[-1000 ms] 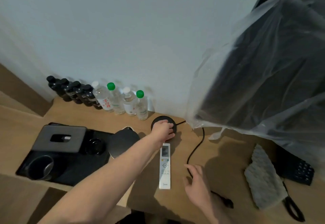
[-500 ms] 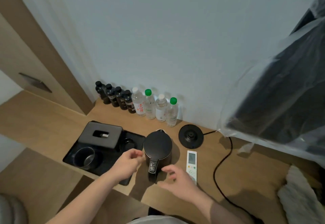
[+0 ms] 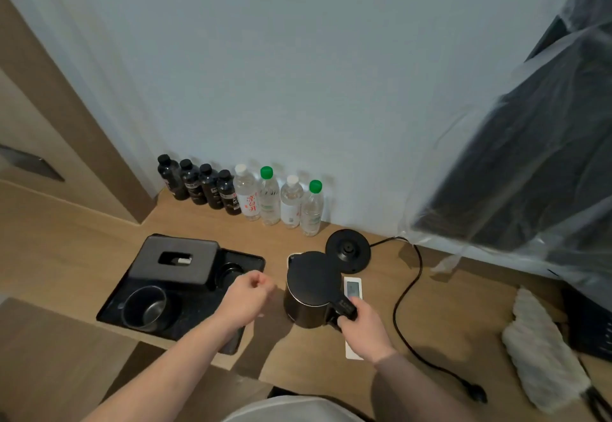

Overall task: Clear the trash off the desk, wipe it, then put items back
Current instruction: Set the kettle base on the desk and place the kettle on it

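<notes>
The wooden desk [image 3: 374,332] ran along the pale wall, and its surface carried things set back in rows, which suggested the put-back stage of the task rather than the wiping. A large dark screen wrapped in clear plastic [image 3: 530,163] leaned over the right end, probably covered against dust. On the left lay a black tray [image 3: 185,329] holding a tissue box [image 3: 175,264] and a metal cup [image 3: 145,307], grouped so they could be shifted as one. Eight bottles [image 3: 245,195] stood tight against the wall, out of the working area. The black kettle [image 3: 313,289] stood on the desk just in front of its round base [image 3: 347,251], not yet seated on it; the right hand [image 3: 364,329] had its fingers clamped round the handle, seemingly ready to lift it over. The left hand [image 3: 248,299] hung beside the kettle, clear of it, fingers loosely curled on nothing. A grey cloth [image 3: 543,352] lay at the right edge. The base's cord [image 3: 407,305] trailed unplugged toward the front, and a white remote [image 3: 353,289] lay partly under the right hand.
</notes>
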